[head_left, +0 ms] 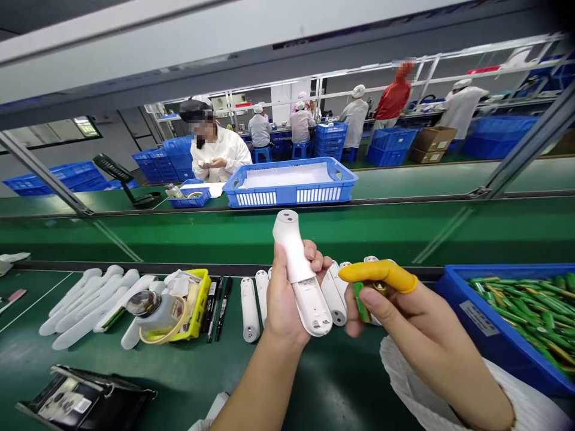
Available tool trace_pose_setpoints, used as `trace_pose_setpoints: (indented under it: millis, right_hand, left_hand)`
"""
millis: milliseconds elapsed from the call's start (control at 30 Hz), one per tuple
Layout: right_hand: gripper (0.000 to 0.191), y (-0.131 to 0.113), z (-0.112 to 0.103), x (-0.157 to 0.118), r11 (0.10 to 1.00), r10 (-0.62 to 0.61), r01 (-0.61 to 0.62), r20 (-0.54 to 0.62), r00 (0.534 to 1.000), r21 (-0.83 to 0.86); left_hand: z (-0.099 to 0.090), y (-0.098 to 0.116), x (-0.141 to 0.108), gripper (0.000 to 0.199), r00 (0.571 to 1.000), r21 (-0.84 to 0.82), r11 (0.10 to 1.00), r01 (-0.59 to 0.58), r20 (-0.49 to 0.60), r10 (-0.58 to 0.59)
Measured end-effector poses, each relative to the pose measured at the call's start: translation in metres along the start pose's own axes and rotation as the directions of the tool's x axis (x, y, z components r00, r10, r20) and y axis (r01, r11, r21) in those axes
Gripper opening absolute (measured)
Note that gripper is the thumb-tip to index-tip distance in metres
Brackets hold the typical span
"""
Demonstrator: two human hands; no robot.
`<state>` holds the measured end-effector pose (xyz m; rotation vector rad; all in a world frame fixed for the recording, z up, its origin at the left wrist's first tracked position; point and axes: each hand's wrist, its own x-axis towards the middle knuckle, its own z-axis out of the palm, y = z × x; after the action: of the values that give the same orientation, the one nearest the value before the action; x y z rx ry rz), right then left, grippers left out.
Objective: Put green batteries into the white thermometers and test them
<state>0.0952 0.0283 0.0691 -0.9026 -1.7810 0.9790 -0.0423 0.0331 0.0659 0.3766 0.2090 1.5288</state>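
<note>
A white curved plastic housing (293, 248) is gripped upright in my left hand (285, 308), fingers wrapped around its back. Its lower front is uncovered, showing the hollow inside with small metal parts near the bottom end. Just right of it, my right hand (404, 305) pinches a narrow green circuit board (361, 303) between thumb and fingers; they hide part of it. A yellow finger cot (381, 274) covers the index finger. Behind my hands stand similar white housings (250, 311) in a row, some partly hidden. Board and housing appear apart.
A blue bin (462, 299) full of green boards sits at right. White covers (96, 299), a yellow basket (204, 293), a bottle (164, 314), black markers (223, 308) and a black pouch (85, 398) lie left. Beyond are a blue crate (291, 196) and a co-worker (224, 149).
</note>
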Motion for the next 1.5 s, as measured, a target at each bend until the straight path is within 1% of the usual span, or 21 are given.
trace_pose_setpoints:
  millis: [100,167,233,333,367,400,467,500,567,633,667,733,833,933,1033,1100,1167,1267,1333,1400,1500]
  right_hand:
    - [0.024,0.0,0.001,-0.004,0.969,-0.102,0.089,-0.043,0.994,-0.228]
    - [0.03,0.0,0.004,-0.007,0.93,-0.183,0.178,0.016,0.983,-0.322]
    - [0.028,0.002,0.009,-0.009,0.898,-0.234,0.241,0.064,0.97,-0.368]
    - [0.008,0.008,0.019,-0.012,0.855,-0.299,0.278,0.022,0.954,-0.437]
    - [0.007,0.01,0.022,-0.012,0.848,-0.327,0.294,0.001,0.945,-0.442]
    - [0.012,0.012,0.024,-0.012,0.848,-0.345,0.312,-0.002,0.938,-0.428]
    - [0.017,0.014,0.026,-0.012,0.878,-0.322,0.32,0.056,0.945,-0.356]
    - [0.017,0.015,0.025,-0.01,0.908,-0.264,0.279,0.09,0.96,-0.313]
    - [0.019,0.016,0.023,-0.006,0.973,-0.077,0.102,0.129,0.989,-0.206]
    - [0.031,0.017,0.023,0.0,0.995,0.104,-0.103,0.15,0.983,-0.019]
    - [0.034,0.018,0.023,0.003,0.98,0.158,-0.176,0.176,0.972,0.09]
    - [0.034,0.02,0.023,0.009,0.943,0.175,-0.233,0.244,0.954,0.237]
    - [0.028,0.021,0.019,0.014,0.946,0.156,-0.224,0.276,0.949,0.236]
    - [0.027,0.017,0.006,0.016,0.962,0.127,-0.173,0.214,0.968,0.211]
    - [0.027,0.011,-0.007,0.017,0.986,0.054,-0.067,0.086,0.995,0.151]
    - [0.027,0.008,-0.011,0.018,0.991,0.067,-0.069,0.022,0.997,0.116]
    - [0.026,0.008,-0.011,0.019,0.983,0.097,-0.094,-0.014,0.995,0.16]
    - [0.024,0.012,-0.005,0.018,0.971,0.087,-0.078,-0.031,0.996,0.224]
    - [0.024,0.015,-0.001,0.017,0.987,0.07,-0.064,-0.035,0.997,0.148]
    - [0.023,0.016,0.002,0.015,1.0,0.029,-0.028,-0.057,0.998,0.011]
    - [0.022,0.018,0.006,0.013,0.977,-0.114,0.105,-0.041,0.993,-0.183]
  left_hand:
    - [0.0,-0.003,0.0,0.05,0.999,0.073,0.996,-0.047,-0.004,0.048]
    - [0.0,-0.006,0.001,0.046,0.997,0.106,0.992,-0.066,-0.028,0.069]
    - [0.001,-0.009,0.001,0.039,0.992,0.11,0.99,-0.09,-0.079,0.099]
    - [0.003,-0.012,0.003,0.03,0.978,0.113,0.985,-0.134,-0.147,0.15]
    - [0.003,-0.012,0.003,0.028,0.973,0.123,0.981,-0.147,-0.16,0.166]
    - [0.003,-0.012,0.004,0.027,0.971,0.137,0.978,-0.155,-0.163,0.176]
    - [0.002,-0.012,0.004,0.027,0.968,0.173,0.971,-0.167,-0.158,0.194]
    - [0.002,-0.011,0.004,0.029,0.968,0.194,0.966,-0.17,-0.15,0.201]
    - [0.001,-0.011,0.004,0.031,0.969,0.252,0.952,-0.174,-0.126,0.211]
    - [0.0,-0.01,0.003,0.034,0.972,0.321,0.932,-0.169,-0.104,0.212]
    - [-0.001,-0.01,0.003,0.036,0.973,0.35,0.923,-0.161,-0.098,0.207]
    - [-0.003,-0.009,0.003,0.037,0.976,0.374,0.916,-0.146,-0.098,0.196]
    - [-0.005,-0.006,0.005,0.039,0.988,0.292,0.95,-0.106,-0.08,0.134]
    - [-0.007,-0.003,0.008,0.04,0.996,0.205,0.977,-0.065,-0.04,0.075]
    - [-0.008,-0.003,0.01,0.036,0.987,0.193,0.969,-0.154,-0.016,0.16]
    - [-0.009,-0.006,0.009,0.03,0.979,0.203,0.959,-0.199,-0.008,0.205]
    - [-0.009,-0.011,0.008,0.024,0.976,0.236,0.949,-0.206,-0.012,0.215]
    - [-0.009,-0.018,0.005,0.017,0.971,0.312,0.924,-0.221,-0.019,0.239]
    - [-0.008,-0.021,0.002,0.015,0.965,0.363,0.903,-0.232,-0.027,0.259]
    - [-0.006,-0.022,0.0,0.018,0.961,0.4,0.887,-0.233,-0.045,0.272]
    - [-0.005,-0.021,-0.001,0.027,0.948,0.407,0.882,-0.238,-0.101,0.302]
